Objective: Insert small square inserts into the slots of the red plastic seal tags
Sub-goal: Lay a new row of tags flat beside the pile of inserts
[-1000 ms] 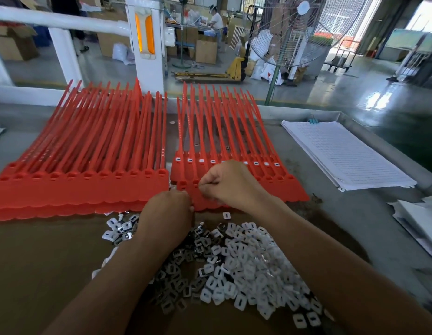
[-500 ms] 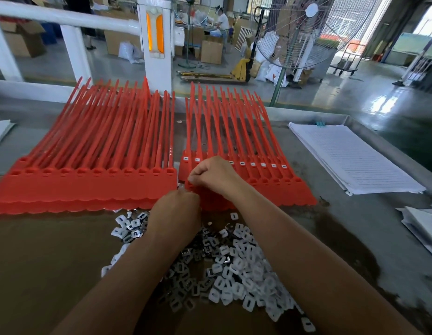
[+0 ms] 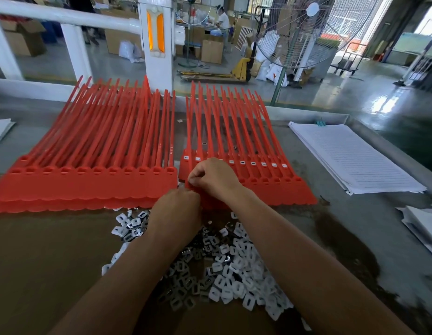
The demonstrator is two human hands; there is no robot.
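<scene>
Two batches of red seal tags lie side by side, the left batch (image 3: 89, 182) with bare slots, the right batch (image 3: 270, 182) with white inserts in its far row of heads. A pile of small white and metal square inserts (image 3: 234, 269) lies on brown cardboard in front. My right hand (image 3: 213, 176) has its fingers curled, fingertips pinched together on a tag head at the left end of the right batch's near row; the insert between them is too small to see. My left hand (image 3: 178, 209) rests at the near edge of those tags, back up, fingers hidden.
A stack of lined white sheets (image 3: 350, 155) lies to the right, more paper (image 3: 425, 226) at the right edge and some (image 3: 1, 130) far left. A white railing post (image 3: 157, 44) stands behind the tags, and a floor fan (image 3: 306, 32) beyond the table's raised rim.
My right hand has shifted left along the near row of tag heads to its left end. My left hand has stayed at the tags' near edge.
</scene>
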